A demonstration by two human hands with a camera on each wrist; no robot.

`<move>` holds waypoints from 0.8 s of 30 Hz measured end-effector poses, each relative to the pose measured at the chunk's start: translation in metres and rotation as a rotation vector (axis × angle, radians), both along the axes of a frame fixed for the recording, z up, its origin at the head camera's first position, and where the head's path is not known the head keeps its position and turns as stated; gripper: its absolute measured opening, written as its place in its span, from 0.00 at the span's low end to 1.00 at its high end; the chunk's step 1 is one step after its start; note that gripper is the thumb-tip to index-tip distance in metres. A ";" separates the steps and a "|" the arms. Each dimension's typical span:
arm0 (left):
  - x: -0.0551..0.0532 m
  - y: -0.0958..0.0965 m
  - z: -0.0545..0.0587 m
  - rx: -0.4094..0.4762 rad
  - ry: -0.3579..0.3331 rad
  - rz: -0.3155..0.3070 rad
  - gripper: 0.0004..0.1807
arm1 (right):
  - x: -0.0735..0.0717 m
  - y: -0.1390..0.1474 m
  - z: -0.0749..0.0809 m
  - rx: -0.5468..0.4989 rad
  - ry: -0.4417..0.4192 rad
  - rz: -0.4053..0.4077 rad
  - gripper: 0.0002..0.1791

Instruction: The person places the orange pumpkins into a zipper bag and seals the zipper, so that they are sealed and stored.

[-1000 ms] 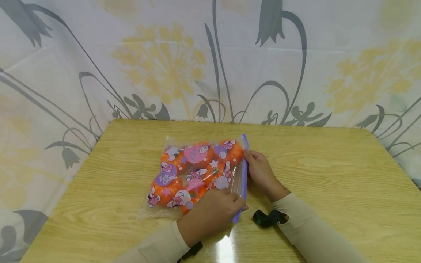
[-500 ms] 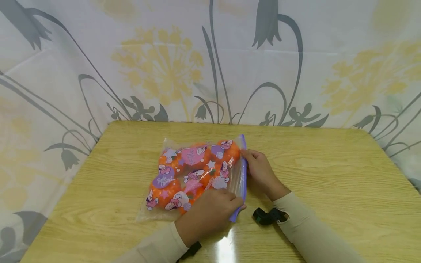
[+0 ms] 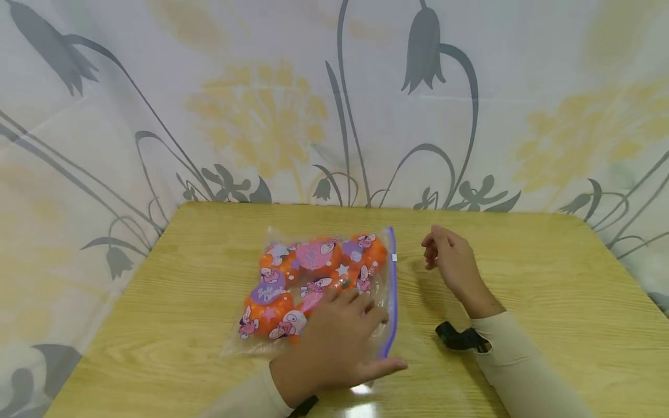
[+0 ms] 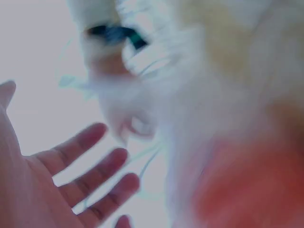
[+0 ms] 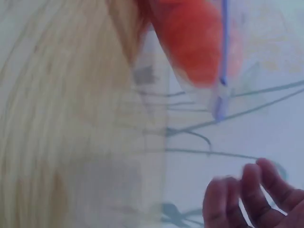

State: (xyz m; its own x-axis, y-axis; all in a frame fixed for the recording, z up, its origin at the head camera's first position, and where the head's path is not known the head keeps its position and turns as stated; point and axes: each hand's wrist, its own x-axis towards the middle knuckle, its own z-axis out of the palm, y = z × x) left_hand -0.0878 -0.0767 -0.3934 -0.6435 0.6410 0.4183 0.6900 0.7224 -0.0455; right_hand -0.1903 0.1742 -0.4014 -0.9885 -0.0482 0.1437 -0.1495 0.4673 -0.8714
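A clear zip bag (image 3: 387,302) printed with pink and purple cartoons lies flat on the table, orange round fruits (image 3: 269,310) showing through it. Its purple zip edge faces right, with a small white slider (image 3: 394,258) near the far end. Over the bag's near right part is my left hand (image 3: 334,337), fingers spread and thumb reaching past the zip edge; the left wrist view shows these fingers (image 4: 95,175) apart with nothing between them. My right hand (image 3: 455,264) hovers right of the zip edge, apart from the bag, fingers loosely bent and holding nothing.
The wood-grain table (image 3: 549,278) extends on both sides of the bag. A flower-printed cloth (image 3: 292,116) hangs behind it. A black wrist device (image 3: 462,338) is strapped at the right sleeve, and both wrist views are blurred.
Both hands have let go of the zip edge. The right hand has moved away to the right, uncovering the white slider; the left hand has spread its fingers over the bag.
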 end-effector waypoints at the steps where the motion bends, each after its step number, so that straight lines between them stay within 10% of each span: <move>1: -0.001 -0.008 0.008 0.015 -0.058 0.039 0.33 | 0.002 0.005 0.002 0.074 0.050 0.007 0.32; 6: -0.024 -0.083 0.034 0.096 -0.205 0.288 0.35 | 0.015 0.030 0.010 0.457 0.238 0.052 0.28; 13: -0.053 -0.184 0.032 0.028 -0.362 0.571 0.44 | 0.015 0.060 0.009 0.859 0.304 0.070 0.38; 24: -0.057 -0.213 0.010 0.016 -0.379 0.669 0.47 | 0.015 0.085 -0.003 0.937 0.198 0.051 0.42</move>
State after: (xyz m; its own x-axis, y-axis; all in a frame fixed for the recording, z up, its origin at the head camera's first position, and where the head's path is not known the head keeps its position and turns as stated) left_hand -0.1452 -0.2893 -0.3835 -0.9933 0.0609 0.0980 0.0726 0.9900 0.1209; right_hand -0.1754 0.2589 -0.4048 -0.9440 -0.2704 0.1888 -0.2929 0.9505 -0.1034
